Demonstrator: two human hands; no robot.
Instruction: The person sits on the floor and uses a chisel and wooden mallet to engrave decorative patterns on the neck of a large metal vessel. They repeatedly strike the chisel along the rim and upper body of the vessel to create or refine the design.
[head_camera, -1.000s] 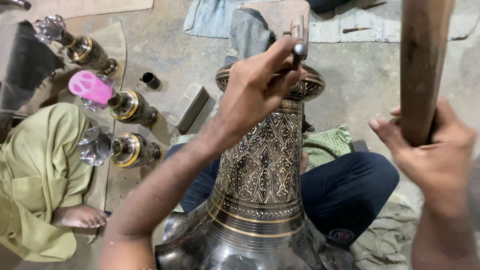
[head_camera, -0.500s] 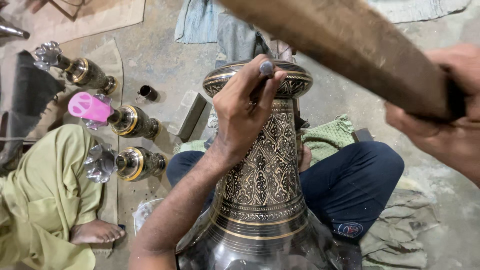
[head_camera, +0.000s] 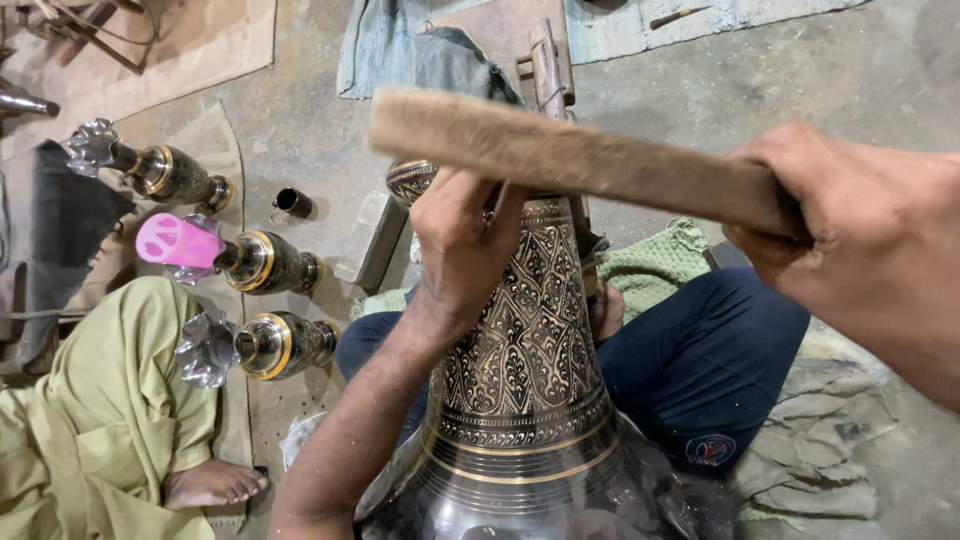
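1. Resting across the person's lap, between dark blue trouser legs, the vase (head_camera: 525, 380) stands neck-up; its tapered neck already carries dense engraved pattern from the banded shoulder to near the rim, so the decoration looks far along, judging by the surface alone.
2. Pressing near the top of the neck, the left hand (head_camera: 462, 250) has its fingers curled shut around something small at the rim; what it pinches is hidden.
3. Gripping one end of a wooden bat (head_camera: 570, 160), the right hand (head_camera: 850, 240) has its fingers wrapped tight; the bat lies level just above the left hand and the rim.
4. One small round badge (head_camera: 710, 450), red and white, sits on the trouser leg to the right of the vase.
5. Farther left, three smaller vases (head_camera: 270, 345) lie on their sides on a mat; the middle one wears a pink cap (head_camera: 178, 242).
6. Beside them sits another person in a pale green garment (head_camera: 110, 420), one bare foot showing.
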